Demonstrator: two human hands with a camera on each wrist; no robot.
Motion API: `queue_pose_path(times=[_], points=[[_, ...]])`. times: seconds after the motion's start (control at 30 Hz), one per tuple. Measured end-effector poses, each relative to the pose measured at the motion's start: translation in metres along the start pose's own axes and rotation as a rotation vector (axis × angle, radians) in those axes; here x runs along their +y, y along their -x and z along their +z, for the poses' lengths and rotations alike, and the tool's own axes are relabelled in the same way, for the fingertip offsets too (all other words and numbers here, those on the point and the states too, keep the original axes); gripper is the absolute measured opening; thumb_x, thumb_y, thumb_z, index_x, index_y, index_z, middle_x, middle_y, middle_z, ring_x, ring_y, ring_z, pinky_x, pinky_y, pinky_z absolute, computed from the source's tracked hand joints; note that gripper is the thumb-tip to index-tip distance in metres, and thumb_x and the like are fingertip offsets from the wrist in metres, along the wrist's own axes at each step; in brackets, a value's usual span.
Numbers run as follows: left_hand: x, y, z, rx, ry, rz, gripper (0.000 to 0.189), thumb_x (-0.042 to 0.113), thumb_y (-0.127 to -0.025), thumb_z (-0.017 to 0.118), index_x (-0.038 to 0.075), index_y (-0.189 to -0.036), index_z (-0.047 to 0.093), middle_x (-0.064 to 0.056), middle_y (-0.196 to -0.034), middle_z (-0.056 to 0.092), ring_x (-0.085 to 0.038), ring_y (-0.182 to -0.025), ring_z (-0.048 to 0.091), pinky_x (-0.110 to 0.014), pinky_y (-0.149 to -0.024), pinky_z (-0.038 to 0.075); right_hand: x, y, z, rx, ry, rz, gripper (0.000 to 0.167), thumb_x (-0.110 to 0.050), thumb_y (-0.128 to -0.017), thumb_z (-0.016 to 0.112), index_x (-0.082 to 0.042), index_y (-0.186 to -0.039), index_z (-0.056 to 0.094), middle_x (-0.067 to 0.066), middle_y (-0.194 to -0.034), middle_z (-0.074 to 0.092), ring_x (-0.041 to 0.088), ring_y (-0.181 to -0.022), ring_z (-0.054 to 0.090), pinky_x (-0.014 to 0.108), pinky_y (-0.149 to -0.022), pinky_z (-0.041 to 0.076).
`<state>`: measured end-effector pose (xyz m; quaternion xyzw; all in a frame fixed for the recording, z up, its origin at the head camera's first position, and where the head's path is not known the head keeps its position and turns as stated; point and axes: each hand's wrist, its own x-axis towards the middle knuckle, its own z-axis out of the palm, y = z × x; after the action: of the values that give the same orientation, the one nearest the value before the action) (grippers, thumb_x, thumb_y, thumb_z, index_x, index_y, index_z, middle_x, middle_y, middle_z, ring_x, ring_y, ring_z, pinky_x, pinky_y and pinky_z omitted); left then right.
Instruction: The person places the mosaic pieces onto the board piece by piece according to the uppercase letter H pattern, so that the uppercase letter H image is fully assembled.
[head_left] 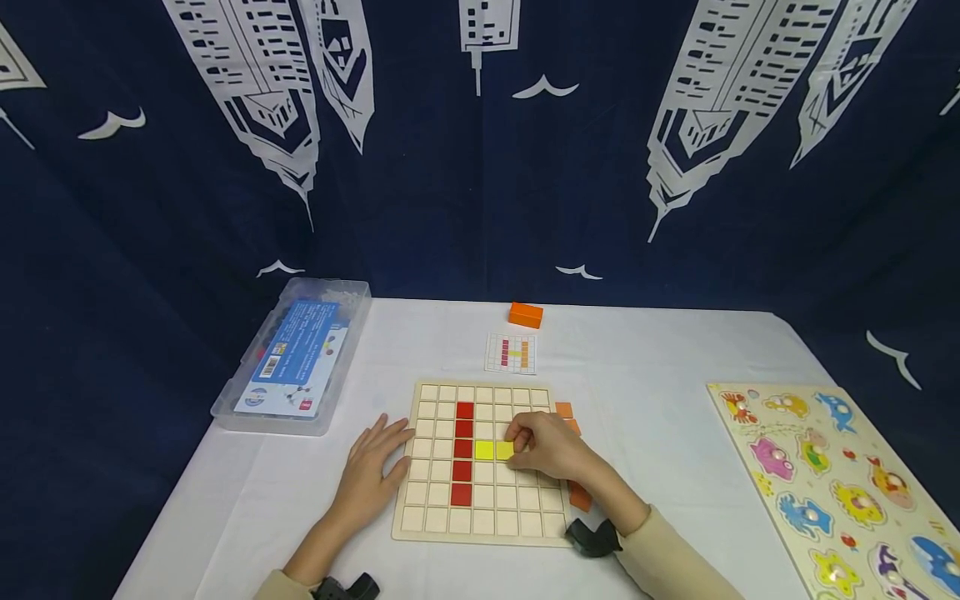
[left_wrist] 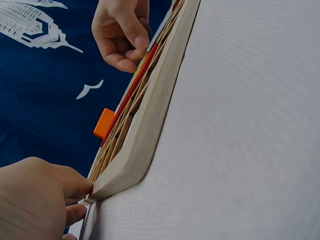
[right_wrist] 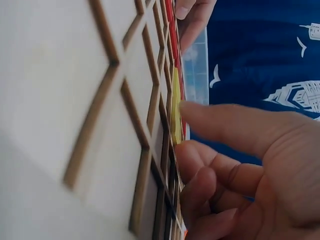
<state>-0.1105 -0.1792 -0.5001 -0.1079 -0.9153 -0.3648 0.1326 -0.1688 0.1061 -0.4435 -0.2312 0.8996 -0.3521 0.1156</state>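
Note:
A square wooden grid board (head_left: 441,521) lies on the white table. Its third column carries several red tiles (head_left: 462,451) in a line. Two yellow tiles (head_left: 484,451) sit side by side to the right of the middle red one. My right hand (head_left: 553,447) has its fingers curled, with thumb and index finger at the right-hand yellow tile (right_wrist: 176,105) and overlapping its edge. My left hand (head_left: 372,467) rests with extended fingers against the board's left edge. In the left wrist view its fingertips touch the board's corner. Orange tiles (head_left: 580,497) lie along the board's right side, partly hidden by my right hand and forearm.
Behind the board lie a small pattern card (head_left: 511,353) and an orange block (head_left: 526,315). A clear plastic case (head_left: 341,333) with a blue-and-white label stands at the back left. A sea-animal peg puzzle (head_left: 817,500) covers the right side. A dark blue patterned curtain (head_left: 480,208) hangs behind.

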Motion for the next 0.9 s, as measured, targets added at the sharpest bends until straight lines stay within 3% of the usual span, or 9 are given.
queue_pose_path(times=[0.2,0.3,0.57,0.9], points=[[-0.001,-0.001,0.001,-0.004,-0.007,0.002,0.038,0.003,-0.087,0.067,0.002,-0.125,0.063,-0.016,-0.140,0.056,-0.042,-0.142,0.034,-0.060,-0.116,0.020,0.005,0.005,-0.016,0.039,-0.045,-0.009,0.023,-0.011,-0.077,0.081,-0.006,-0.094,0.067,-0.005,-0.072,0.059,0.008,-0.062,0.050,0.019,-0.057,0.042],[0.000,-0.001,0.001,-0.004,-0.006,0.002,0.038,0.003,-0.087,0.067,0.002,-0.125,0.063,-0.016,-0.140,0.056,-0.042,-0.142,0.034,-0.060,-0.116,0.020,0.014,0.006,-0.030,0.108,-0.067,-0.022,0.022,-0.009,-0.080,0.078,-0.003,-0.099,0.067,-0.003,-0.074,0.060,0.009,-0.061,0.049,0.020,-0.053,0.041],[0.000,0.000,0.000,-0.002,-0.010,-0.003,0.039,0.003,-0.087,0.067,0.002,-0.126,0.063,-0.016,-0.140,0.056,-0.043,-0.142,0.034,-0.060,-0.116,0.020,0.049,0.008,-0.063,0.308,-0.039,0.051,0.024,-0.005,-0.082,0.074,-0.001,-0.106,0.068,0.001,-0.081,0.063,0.013,-0.065,0.050,0.022,-0.053,0.041],[0.001,-0.001,0.001,-0.018,0.017,-0.029,0.038,0.005,-0.088,0.067,0.003,-0.126,0.064,-0.015,-0.141,0.055,-0.040,-0.143,0.033,-0.058,-0.117,0.018,0.074,0.006,-0.066,0.318,-0.033,0.125,0.024,-0.010,-0.083,0.075,-0.002,-0.105,0.068,0.002,-0.079,0.062,0.014,-0.065,0.048,0.022,-0.055,0.039]])
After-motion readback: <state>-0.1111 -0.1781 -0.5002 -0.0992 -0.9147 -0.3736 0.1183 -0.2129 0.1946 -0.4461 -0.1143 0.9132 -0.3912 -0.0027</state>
